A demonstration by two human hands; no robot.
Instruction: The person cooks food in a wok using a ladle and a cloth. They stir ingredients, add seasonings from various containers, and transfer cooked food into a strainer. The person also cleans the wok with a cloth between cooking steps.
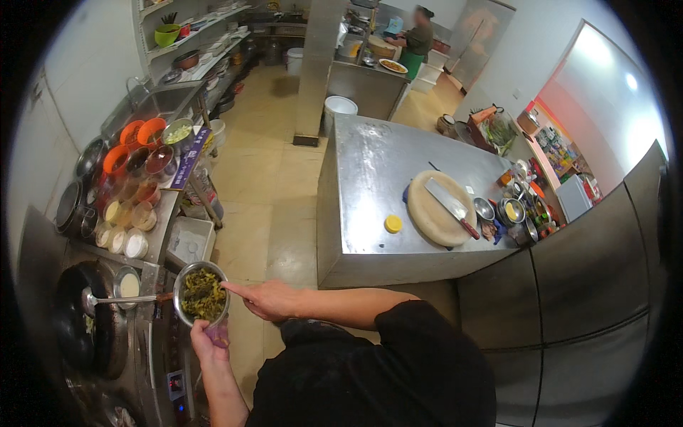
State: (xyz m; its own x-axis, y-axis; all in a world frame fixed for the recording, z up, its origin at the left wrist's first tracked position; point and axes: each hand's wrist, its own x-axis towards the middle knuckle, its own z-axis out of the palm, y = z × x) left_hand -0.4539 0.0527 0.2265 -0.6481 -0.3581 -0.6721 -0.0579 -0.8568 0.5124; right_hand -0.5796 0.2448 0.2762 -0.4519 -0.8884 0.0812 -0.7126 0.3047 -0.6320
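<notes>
My left hand (207, 344) grips the near rim of a round metal bowl (178, 291). Chopped dark-green leafy vegetables (203, 296) fill much of that bowl. Something purple (217, 336) shows beside my left fingers, under the bowl; what it is I cannot tell. My right hand (269, 299) has its index finger stretched out to the bowl's right edge, the other fingers curled and nothing visible in them. Whether the fingertip touches the rim or the vegetables is unclear.
Left of the bowl a ladle (122, 300) rests across a black wok (80, 331). Behind are a bowl of whitish liquid (129, 285) and seasoning tubs (136, 243). A cleaver (448, 200) lies on a round chopping board (427, 224) on the steel counter (368, 160). Another person (419, 40) stands far back.
</notes>
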